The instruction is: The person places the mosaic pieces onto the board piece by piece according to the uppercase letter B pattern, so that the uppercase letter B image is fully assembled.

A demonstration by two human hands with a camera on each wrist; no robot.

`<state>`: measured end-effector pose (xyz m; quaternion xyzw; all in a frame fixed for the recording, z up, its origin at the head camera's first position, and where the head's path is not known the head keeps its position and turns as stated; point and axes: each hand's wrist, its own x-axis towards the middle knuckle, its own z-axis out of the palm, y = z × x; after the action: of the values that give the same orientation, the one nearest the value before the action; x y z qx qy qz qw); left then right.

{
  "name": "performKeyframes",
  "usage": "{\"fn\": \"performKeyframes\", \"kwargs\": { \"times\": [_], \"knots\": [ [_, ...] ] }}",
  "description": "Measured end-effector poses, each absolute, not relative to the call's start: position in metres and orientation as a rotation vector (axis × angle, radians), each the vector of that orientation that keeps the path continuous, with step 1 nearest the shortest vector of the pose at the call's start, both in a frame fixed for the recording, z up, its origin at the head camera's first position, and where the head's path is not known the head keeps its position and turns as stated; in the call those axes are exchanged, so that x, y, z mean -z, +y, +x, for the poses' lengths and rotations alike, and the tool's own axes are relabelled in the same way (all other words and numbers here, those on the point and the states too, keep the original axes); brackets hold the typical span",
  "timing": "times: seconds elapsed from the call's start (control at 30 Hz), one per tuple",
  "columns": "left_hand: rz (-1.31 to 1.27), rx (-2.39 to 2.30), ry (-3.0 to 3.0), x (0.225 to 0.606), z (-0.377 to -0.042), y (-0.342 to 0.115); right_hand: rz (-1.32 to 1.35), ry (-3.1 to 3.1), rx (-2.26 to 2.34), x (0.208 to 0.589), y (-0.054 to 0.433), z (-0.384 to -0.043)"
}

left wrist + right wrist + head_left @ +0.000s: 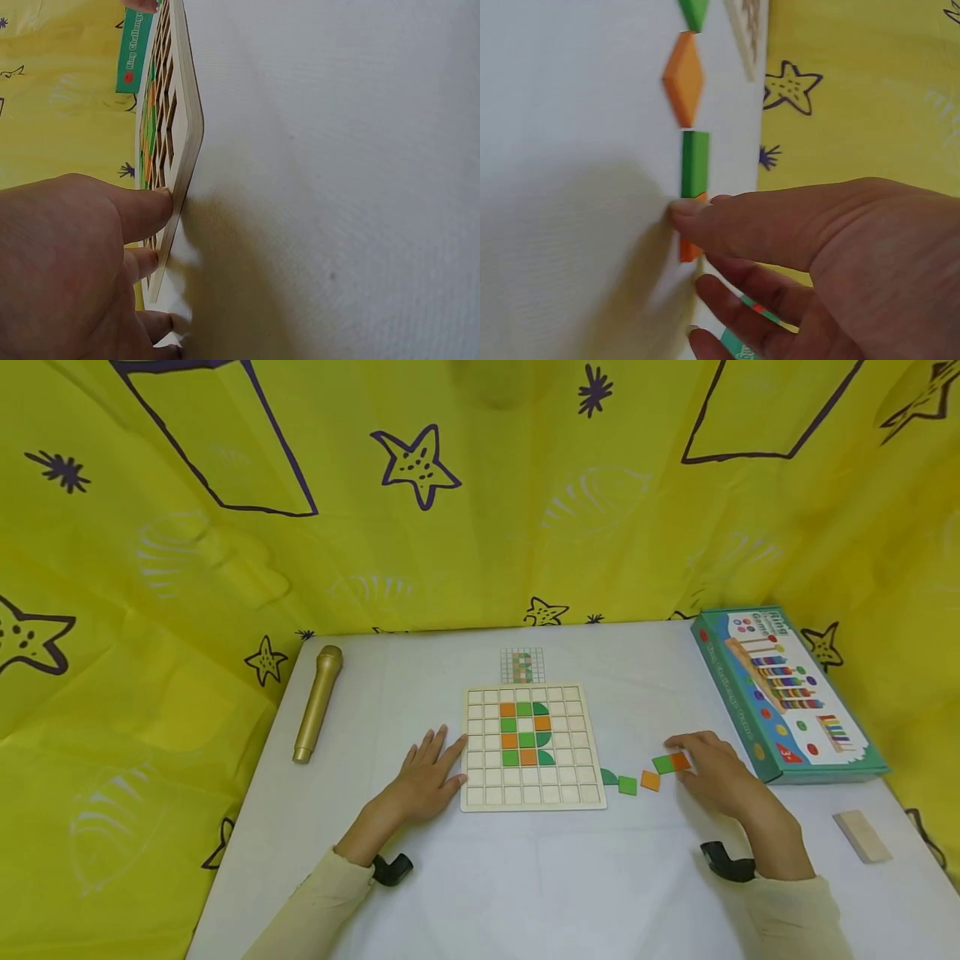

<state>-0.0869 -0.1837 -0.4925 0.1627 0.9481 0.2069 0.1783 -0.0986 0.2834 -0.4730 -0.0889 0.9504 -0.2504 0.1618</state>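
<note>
A pale wooden grid board (532, 807) lies on the table, with orange and green tiles set in its squares in the shape of a letter. My left hand (424, 781) lies flat with spread fingers, thumb and index fingertip touching the board's left edge. To the right of the board my right hand (717, 774) pinches an orange square tile (688, 250) between thumb and fingers. That tile touches a green square tile (663, 764). Nearer the board lie another orange tile (650, 781), a green tile (627, 786) and a dark green rounded tile (609, 776).
A small printed card (522, 665) showing a letter pattern lies behind the board. The gold microphone (317, 703) is at the left. A green game box (787, 693) stands at the right, with a wooden block (862, 837) nearer me. Yellow cloth (480, 543) hangs behind the table.
</note>
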Motion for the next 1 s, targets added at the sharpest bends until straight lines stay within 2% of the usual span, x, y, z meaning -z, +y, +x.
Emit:
{"fn": "performKeyframes", "kwargs": {
  "times": [0.7,1.0],
  "knots": [
    [0.456,-0.589,2.691,0.490,-0.087,-0.183,-0.162,2.718,0.869,0.485,0.296,-0.100],
    [0.460,-0.584,2.690,0.492,-0.086,-0.183,-0.150,2.774,0.892,0.491,0.286,-0.116]
  ]
}}
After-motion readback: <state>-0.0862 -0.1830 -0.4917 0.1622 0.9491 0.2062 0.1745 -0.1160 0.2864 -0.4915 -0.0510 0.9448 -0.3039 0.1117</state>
